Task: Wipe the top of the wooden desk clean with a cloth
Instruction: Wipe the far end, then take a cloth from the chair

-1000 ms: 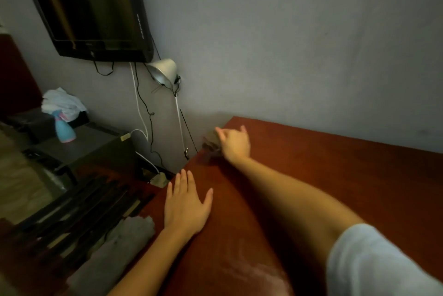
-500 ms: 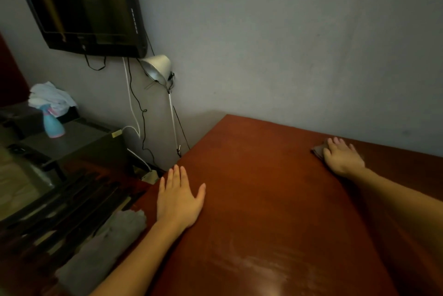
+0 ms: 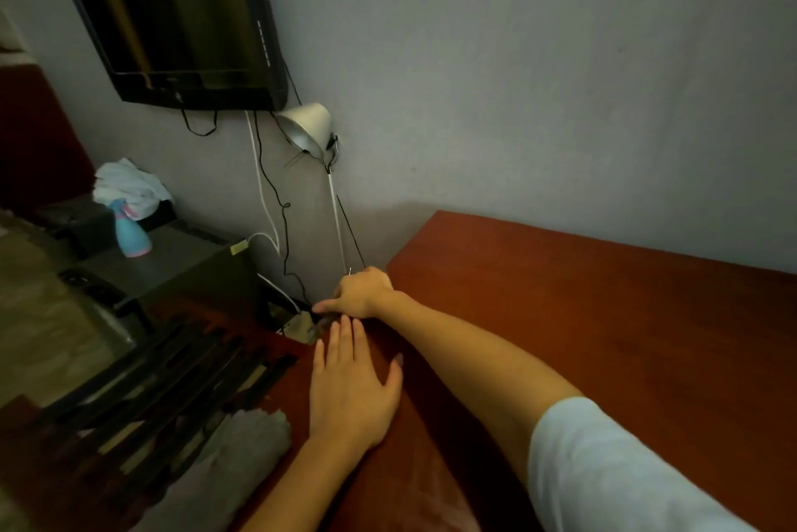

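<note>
My left hand (image 3: 349, 393) lies flat, fingers straight, on the wooden desk (image 3: 582, 337). My right hand (image 3: 362, 292) sits at its left edge; I cannot tell whether it holds the cloth.

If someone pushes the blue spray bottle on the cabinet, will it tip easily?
The bottle widens toward its base, so it would probably slide before tipping. It looks plastic, so likely light and not fragile; its fill cannot be seen.

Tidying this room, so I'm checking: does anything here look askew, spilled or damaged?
The lamp left of the wooden desk hangs tilted against the wall, among loose cables dangling below the TV. Nothing looks spilled or broken.
</note>
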### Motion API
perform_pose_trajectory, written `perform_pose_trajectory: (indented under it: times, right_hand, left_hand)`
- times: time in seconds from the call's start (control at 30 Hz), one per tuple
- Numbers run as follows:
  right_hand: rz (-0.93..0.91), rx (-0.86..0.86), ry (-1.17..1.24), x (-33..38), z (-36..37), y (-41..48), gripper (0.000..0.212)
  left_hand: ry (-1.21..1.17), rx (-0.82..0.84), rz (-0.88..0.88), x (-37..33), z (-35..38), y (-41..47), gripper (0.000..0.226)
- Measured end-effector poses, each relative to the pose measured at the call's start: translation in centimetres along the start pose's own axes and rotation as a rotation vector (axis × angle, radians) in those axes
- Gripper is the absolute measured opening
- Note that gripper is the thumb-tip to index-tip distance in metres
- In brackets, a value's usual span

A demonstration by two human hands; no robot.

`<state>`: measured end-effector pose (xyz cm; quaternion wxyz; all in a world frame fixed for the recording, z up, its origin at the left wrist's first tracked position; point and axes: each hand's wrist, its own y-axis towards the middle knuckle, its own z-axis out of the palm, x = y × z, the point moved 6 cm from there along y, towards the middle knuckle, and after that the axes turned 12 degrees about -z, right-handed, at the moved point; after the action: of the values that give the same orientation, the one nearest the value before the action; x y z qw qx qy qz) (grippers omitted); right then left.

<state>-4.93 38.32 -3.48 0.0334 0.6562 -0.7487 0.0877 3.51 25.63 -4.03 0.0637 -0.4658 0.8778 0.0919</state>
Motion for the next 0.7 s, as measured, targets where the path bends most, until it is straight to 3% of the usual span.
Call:
perform_pose_trajectory:
  times: [0.13, 0.27, 0.47, 0.53, 0.6, 0.7]
  right_hand:
    - [-0.102, -0.104, 0.228, 0.0, -1.1, -0.7, 0.044]
    - [0.102, -0.527, 0.447, -3.2, -4.8, -3.2, 0.039]
    - [0.488, -0.844, 0.097, -15.0, -9.2, -14.2, 0.043]
    - [0.656, -0.761, -0.014, -19.8, -8.9, -18.3, 0.039]
    - [0.771, -0.509, -0.058, -23.7, -6.7, -21.3, 0.042]
    - [0.799, -0.308, -0.017, -26.3, -2.7, -22.8, 0.059]
  left_hand:
    - [0.003, 0.019, -0.011, 0.2, 0.0, 0.0, 0.079]
    - [0.011, 0.031, -0.011, -0.1, -0.2, -0.1, 0.078]
    - [-0.006, 0.042, -0.006, -0.1, -0.2, 0.2, 0.079]
    - [0.0, 0.05, -0.007, -0.4, -0.1, 0.6, 0.079]
    - [0.0, 0.061, -0.008, -0.6, -0.1, 1.0, 0.079]
    - [0.0, 0.063, -0.013, -0.8, 0.0, 1.7, 0.08]
